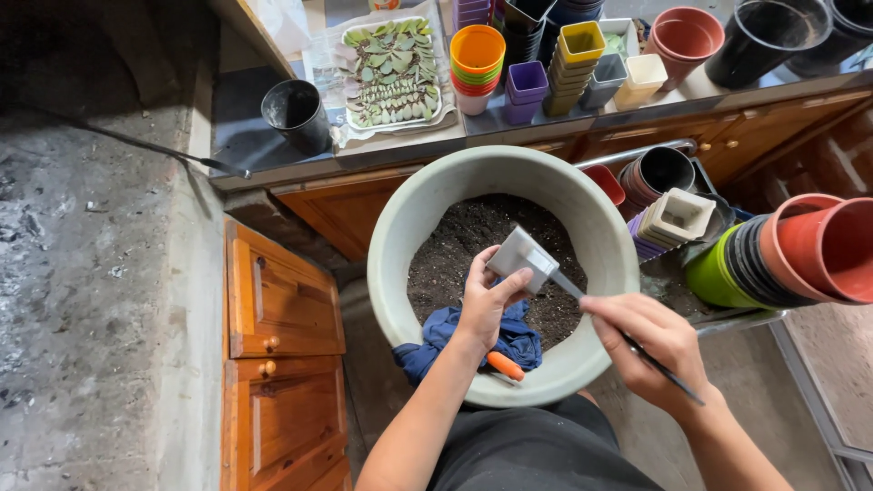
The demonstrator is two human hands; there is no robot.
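My left hand (486,300) grips a small grey square pot (521,255), tilted over the soil in a large pale green basin (400,236). My right hand (650,341) holds a thin dark stick-like tool (668,371); its tip reaches into the grey pot's mouth. Dark soil (459,245) fills the basin. A blue cloth (436,336) hangs over the basin's near rim, and an orange-handled tool (503,365) lies on it under my left wrist.
A shelf behind holds stacked small coloured pots (477,56), a black pot (296,114) and a tray of succulent leaves (393,73). Stacks of plastic pots (800,250) lie on their sides at the right. A wooden cabinet (273,309) stands at the left.
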